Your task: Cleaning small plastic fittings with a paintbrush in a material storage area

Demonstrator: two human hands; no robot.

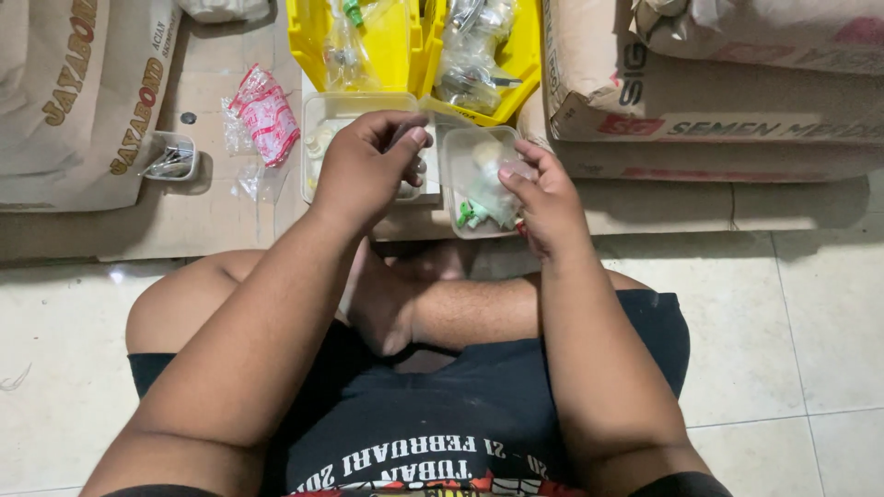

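Left hand [364, 170] is curled over a clear plastic tray [322, 115], thumb and forefinger pinched together on something small and dark; too small to tell what. Right hand [548, 202] pinches a small clear plastic bag [488, 193] at its upper edge, fingers clamped on the film. The bag is crinkly and glossy, holds pale fittings with green bits at the low end, and hangs over a second clear tray [456, 147]. Its long axis runs from the fingers down-left toward the person's lap. Both trays are thin, rounded-corner rectangles sitting on flat brown cardboard [193, 225]. Behind them, a rigid yellow bin [405, 41] packed with bagged metal parts. Paper sacks [700, 101] stacked at right; floor is glossy pale tile [792, 304].
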